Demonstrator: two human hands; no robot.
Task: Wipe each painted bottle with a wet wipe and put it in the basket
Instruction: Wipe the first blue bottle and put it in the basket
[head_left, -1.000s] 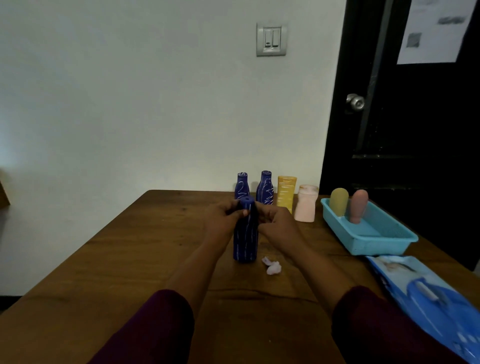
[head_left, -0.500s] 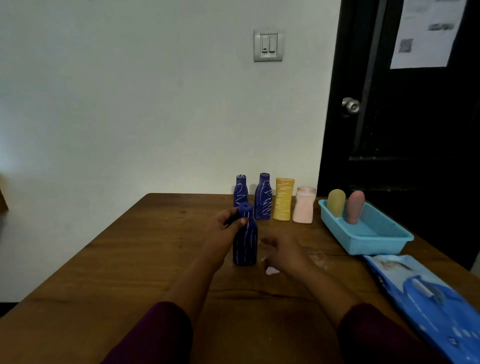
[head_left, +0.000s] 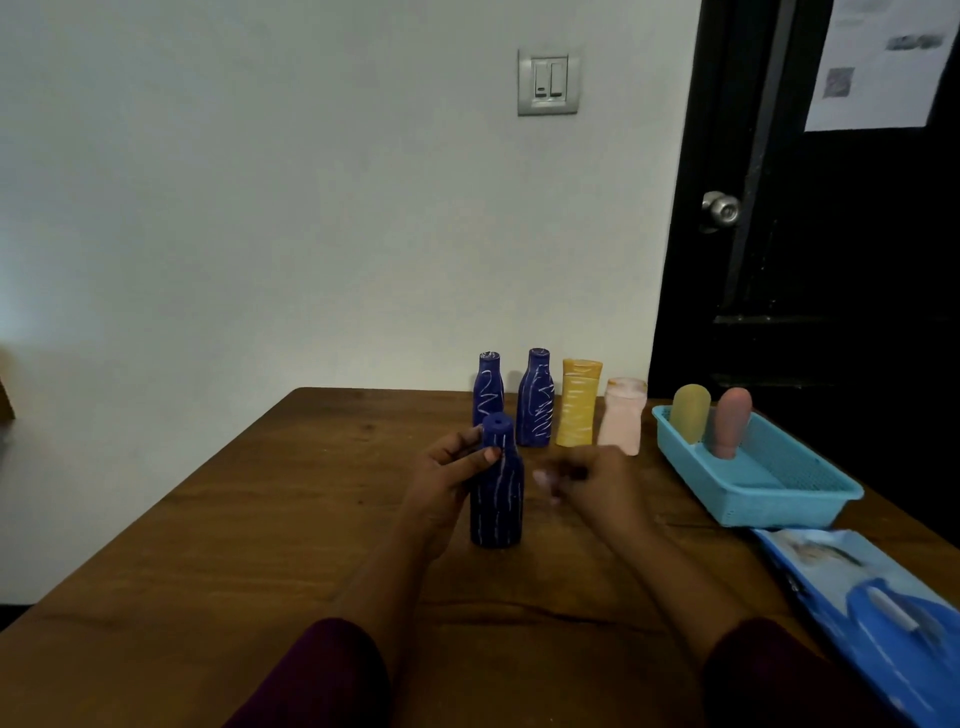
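A dark blue bottle with white scribbles stands upright on the wooden table. My left hand grips its neck with thumb and fingers. Just right of the bottle, my right hand is blurred with its fingers curled, and it pinches a small whitish wet wipe at the fingertips. The light blue basket sits to the right and holds an olive bottle and a pink bottle, both leaning on its far end.
Along the table's back edge stand two more blue bottles, a yellow bottle and a pale pink bottle. A blue wet-wipe pack lies at the near right. A black door stands behind the basket.
My right hand let go of the bottle, dropped to the wipe lying on the table and has come up with it. My left hand kept its hold on the bottle's neck.
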